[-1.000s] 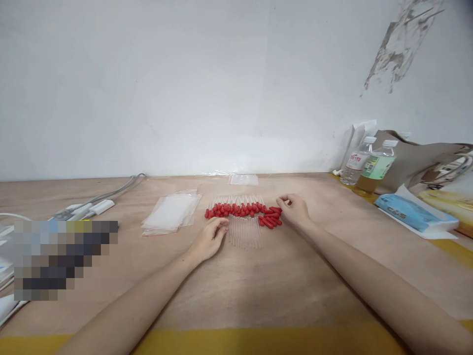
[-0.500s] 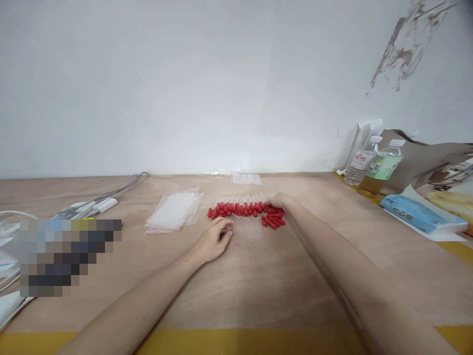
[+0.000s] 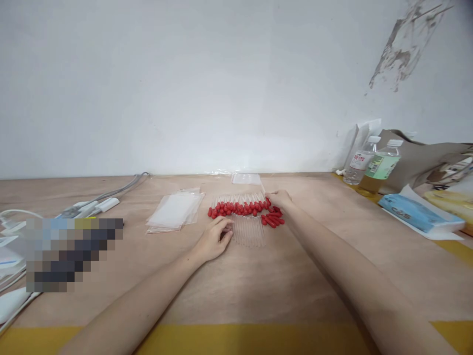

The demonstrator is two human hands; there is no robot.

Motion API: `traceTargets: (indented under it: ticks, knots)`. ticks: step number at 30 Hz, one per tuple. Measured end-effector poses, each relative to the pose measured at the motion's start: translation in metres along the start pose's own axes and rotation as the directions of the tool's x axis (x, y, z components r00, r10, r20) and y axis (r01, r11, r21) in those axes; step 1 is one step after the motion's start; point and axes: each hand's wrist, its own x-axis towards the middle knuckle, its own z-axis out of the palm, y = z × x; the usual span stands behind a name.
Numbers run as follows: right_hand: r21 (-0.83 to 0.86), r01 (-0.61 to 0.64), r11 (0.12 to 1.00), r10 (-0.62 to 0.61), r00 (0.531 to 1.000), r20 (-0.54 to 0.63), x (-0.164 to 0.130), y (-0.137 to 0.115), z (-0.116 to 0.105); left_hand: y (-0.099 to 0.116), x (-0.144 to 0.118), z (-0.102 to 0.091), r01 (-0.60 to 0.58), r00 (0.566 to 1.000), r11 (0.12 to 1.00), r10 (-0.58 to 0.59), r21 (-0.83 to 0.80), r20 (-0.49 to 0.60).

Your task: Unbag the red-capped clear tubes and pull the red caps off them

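A row of droppers (image 3: 236, 209) with red rubber bulbs lies side by side, the clear tips pointing away from me. My right hand (image 3: 281, 198) is at the row's right end, its fingers closed on a dropper's red bulb (image 3: 268, 202). Just below it, loose red bulbs (image 3: 272, 218) lie in a small heap. Nearer to me is a row of bare clear tubes (image 3: 248, 231). My left hand (image 3: 217, 238) rests on the table at their left end, fingers curved, thumb apart, fingertips touching or very near the tubes.
Clear plastic bags (image 3: 175, 211) lie flat on the left, another bag (image 3: 246, 179) by the wall. White cables and plugs (image 3: 90, 207) sit at far left, beside a pixelated patch. Bottles (image 3: 382, 165), a blue tissue pack (image 3: 417, 212) and a grey bag (image 3: 417, 153) stand right.
My right hand has shifted slightly right, and a red bulb now shows at its fingertips at the row's end. My left hand has stayed in place.
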Motion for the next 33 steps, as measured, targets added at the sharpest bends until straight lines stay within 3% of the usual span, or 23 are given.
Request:
traceTargets:
  ticks: [4, 7, 9, 12, 14, 17, 20, 28, 33]
  knots:
    - [0.012, 0.017, 1.0, -0.017, 1.0, -0.002, -0.015, -0.018, -0.016, 0.002, -0.002, -0.002, -0.001, 1.0, 0.998, 0.003, 0.067, -0.025]
    - [0.015, 0.125, 0.992, -0.125, 0.992, -0.024, -0.045, -0.03, -0.029, 0.004, -0.002, -0.004, 0.005, 0.997, 0.989, 0.006, 0.147, -0.078]
    - [-0.064, 0.395, 0.916, -0.398, 0.917, -0.033, -0.072, -0.033, -0.033, 0.006, -0.002, -0.004, 0.002, 0.992, 0.984, 0.02, 0.178, -0.124]
    - [-0.188, 0.643, 0.742, -0.66, 0.75, -0.038, -0.109, -0.03, -0.029, 0.01, -0.001, -0.005, -0.049, 0.977, 0.973, 0.094, 0.227, -0.191]
    - [-0.228, 0.712, 0.665, -0.738, 0.673, -0.052, -0.123, -0.025, -0.022, 0.013, -0.001, -0.004, -0.132, 0.965, 0.945, 0.191, 0.298, -0.178]
    - [-0.238, 0.766, 0.597, -0.792, 0.61, -0.021, -0.13, -0.021, -0.013, 0.016, -0.001, -0.002, -0.273, 0.946, 0.872, 0.32, 0.407, -0.051]
    - [-0.242, 0.79, 0.564, -0.81, 0.586, 0.024, -0.13, -0.021, -0.009, 0.017, 0.001, 0.003, -0.33, 0.934, 0.834, 0.355, 0.442, 0.027]
    - [-0.348, 0.784, 0.514, -0.809, 0.578, 0.107, -0.128, -0.016, -0.008, 0.018, 0.002, 0.007, -0.364, 0.924, 0.766, 0.367, 0.53, 0.105]
    - [-0.385, 0.783, 0.488, -0.818, 0.564, 0.11, -0.13, -0.018, -0.013, 0.022, 0.0, 0.005, -0.335, 0.939, 0.78, 0.321, 0.529, 0.121]
